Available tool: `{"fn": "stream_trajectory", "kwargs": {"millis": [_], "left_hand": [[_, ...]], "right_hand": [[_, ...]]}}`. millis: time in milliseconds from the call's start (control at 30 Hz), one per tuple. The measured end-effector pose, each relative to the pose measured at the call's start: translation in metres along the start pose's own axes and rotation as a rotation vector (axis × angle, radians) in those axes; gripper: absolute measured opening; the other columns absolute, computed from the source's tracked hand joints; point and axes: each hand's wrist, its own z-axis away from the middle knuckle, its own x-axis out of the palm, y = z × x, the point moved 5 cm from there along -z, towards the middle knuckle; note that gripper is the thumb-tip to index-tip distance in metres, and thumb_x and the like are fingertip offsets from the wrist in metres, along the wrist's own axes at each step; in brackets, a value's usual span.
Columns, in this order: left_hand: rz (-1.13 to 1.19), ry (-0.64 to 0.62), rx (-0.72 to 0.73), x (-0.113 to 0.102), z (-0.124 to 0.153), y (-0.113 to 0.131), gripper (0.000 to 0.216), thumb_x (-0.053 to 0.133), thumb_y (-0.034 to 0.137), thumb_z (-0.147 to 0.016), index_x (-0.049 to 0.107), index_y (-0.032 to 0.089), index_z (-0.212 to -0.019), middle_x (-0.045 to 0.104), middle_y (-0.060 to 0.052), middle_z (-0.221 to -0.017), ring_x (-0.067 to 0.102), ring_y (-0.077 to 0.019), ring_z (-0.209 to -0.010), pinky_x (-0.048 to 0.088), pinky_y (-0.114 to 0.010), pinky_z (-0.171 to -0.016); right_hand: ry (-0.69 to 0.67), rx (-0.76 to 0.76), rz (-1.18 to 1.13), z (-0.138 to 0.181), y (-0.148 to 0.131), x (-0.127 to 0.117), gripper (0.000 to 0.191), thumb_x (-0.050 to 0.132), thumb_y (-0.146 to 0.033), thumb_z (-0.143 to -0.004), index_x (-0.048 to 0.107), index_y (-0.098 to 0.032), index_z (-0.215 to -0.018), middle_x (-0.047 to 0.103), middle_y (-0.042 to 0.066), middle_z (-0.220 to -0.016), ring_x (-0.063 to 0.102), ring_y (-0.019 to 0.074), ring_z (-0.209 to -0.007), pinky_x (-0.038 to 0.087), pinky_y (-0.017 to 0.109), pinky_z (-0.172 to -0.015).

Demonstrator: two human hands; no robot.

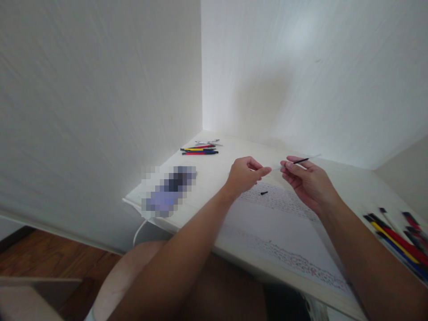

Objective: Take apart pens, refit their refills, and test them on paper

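My right hand [304, 180] is closed in a pinch around a thin pen refill [301, 161], dark along its middle and pale at the far end, which points up to the right. To its left, my left hand [245, 174] pinches thumb and fingers together. A faint thin piece shows in the small gap between the two hands; whether it belongs to the refill cannot be made out. Below the hands, a small black pen tip piece [264, 193] lies on a handwritten sheet of paper [267, 218].
Several pens [199, 153] lie at the table's back left corner, near the walls. A blurred-out purple object [163, 196] rests at the left edge, with a white cable [137, 232] below. More pens [397, 236] lie at the right, partly behind my right forearm.
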Motion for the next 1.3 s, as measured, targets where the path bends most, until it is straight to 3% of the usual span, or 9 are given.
{"fn": "stream_trajectory", "kwargs": {"millis": [233,467,667,833,1000,1300], "left_hand": [[-0.195,-0.128,0.078,0.007,0.003,-0.002,0.027,0.079,0.039,-0.075,0.067,0.016,-0.075,0.07,-0.005,-0.073,0.063,-0.0123,-0.066,0.046,-0.026,-0.063],[-0.162,-0.216,0.128,0.016,0.004,-0.004,0.019,0.075,0.032,-0.078,0.068,0.015,-0.081,0.072,-0.005,-0.076,0.065,-0.0124,-0.067,0.048,-0.024,-0.062],[-0.076,-0.28,0.131,0.019,0.003,-0.008,0.016,0.071,0.028,-0.082,0.068,0.013,-0.088,0.072,-0.006,-0.078,0.067,-0.0131,-0.067,0.05,-0.025,-0.061],[0.004,-0.314,0.092,0.022,0.002,-0.009,0.012,0.071,0.022,-0.082,0.067,0.013,-0.087,0.07,-0.006,-0.074,0.068,-0.0139,-0.067,0.051,-0.025,-0.061],[0.053,-0.35,0.018,0.024,0.002,-0.012,0.013,0.072,0.022,-0.081,0.068,0.012,-0.089,0.071,-0.007,-0.074,0.067,-0.0135,-0.065,0.053,-0.026,-0.061],[0.072,-0.335,-0.012,0.022,0.007,-0.006,0.021,0.075,0.031,-0.08,0.067,0.012,-0.087,0.072,-0.009,-0.074,0.066,-0.0134,-0.064,0.055,-0.027,-0.062]], "right_hand": [[-0.028,-0.021,0.081,0.003,-0.004,0.002,0.035,0.092,-0.027,-0.066,0.076,-0.022,-0.097,0.074,0.005,-0.095,0.067,0.0138,-0.085,0.058,0.016,-0.069],[-0.145,-0.057,0.185,0.008,-0.006,0.011,0.022,0.088,-0.037,-0.074,0.079,-0.025,-0.09,0.074,0.006,-0.101,0.066,0.0159,-0.085,0.056,0.025,-0.069],[-0.261,-0.034,0.211,0.012,-0.004,0.018,0.028,0.08,-0.048,-0.082,0.079,-0.021,-0.09,0.072,0.01,-0.109,0.067,0.0226,-0.094,0.058,0.035,-0.076],[-0.175,-0.105,0.162,0.01,-0.016,0.013,0.033,0.068,-0.053,-0.092,0.075,-0.024,-0.107,0.072,0.009,-0.111,0.067,0.0197,-0.09,0.058,0.03,-0.068],[-0.031,-0.276,0.228,0.009,-0.027,0.004,0.037,0.077,-0.04,-0.085,0.068,-0.03,-0.12,0.073,0.006,-0.103,0.068,0.019,-0.083,0.059,0.03,-0.066],[-0.03,-0.294,0.338,0.006,-0.022,0.002,0.043,0.081,-0.037,-0.08,0.068,-0.026,-0.12,0.074,0.006,-0.098,0.069,0.0208,-0.08,0.062,0.036,-0.071]]}}
